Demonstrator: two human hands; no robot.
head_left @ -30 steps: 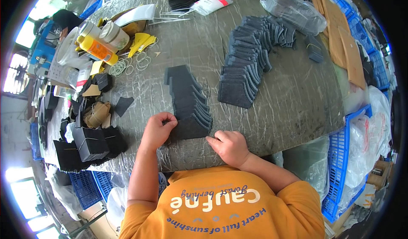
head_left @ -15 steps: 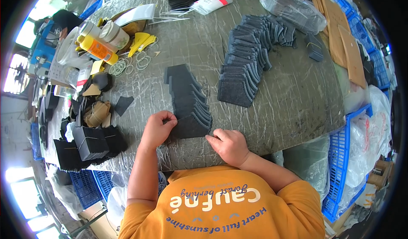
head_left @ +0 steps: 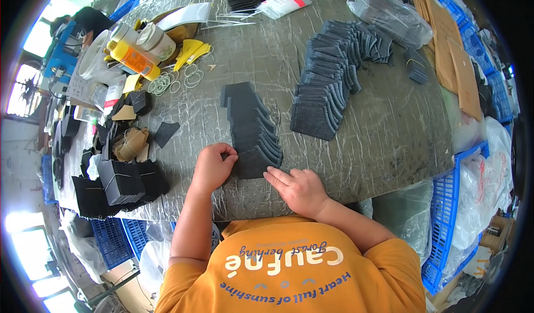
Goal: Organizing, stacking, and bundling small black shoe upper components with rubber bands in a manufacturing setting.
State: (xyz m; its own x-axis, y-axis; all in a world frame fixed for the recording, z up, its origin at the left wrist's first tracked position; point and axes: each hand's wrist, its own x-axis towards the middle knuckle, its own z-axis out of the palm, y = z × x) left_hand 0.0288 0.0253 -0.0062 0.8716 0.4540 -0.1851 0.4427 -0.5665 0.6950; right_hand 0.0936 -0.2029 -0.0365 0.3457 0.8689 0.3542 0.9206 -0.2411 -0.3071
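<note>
A row of overlapping dark grey, curved-edge flat pieces (head_left: pixel 253 121) lies on the table in front of me, fanned away from my body. My left hand (head_left: pixel 216 165) is closed at the left edge of the nearest dark piece (head_left: pixel 250 165), thumb and forefinger pinched together there. At that piece's lower right corner is my right hand (head_left: pixel 299 189), its thumb and forefinger close together on the edge and the other fingers bent. What lies between the fingertips is mostly hidden. A longer fanned row of similar pieces (head_left: pixel 325 85) curves away to the right.
Banded bundles of dark pieces (head_left: pixel 122 185) stand at the left. Behind them are a yellow-orange bottle (head_left: pixel 133 60), a white jar (head_left: pixel 156 41) and pale rubber bands (head_left: pixel 162 84). One loose dark piece (head_left: pixel 166 134) lies nearby. A blue crate (head_left: pixel 445 218) stands off the right edge.
The right hand's fingertips have shifted left along the near edge of the front piece. My left hand stays at its left edge. The whole view has shifted slightly.
</note>
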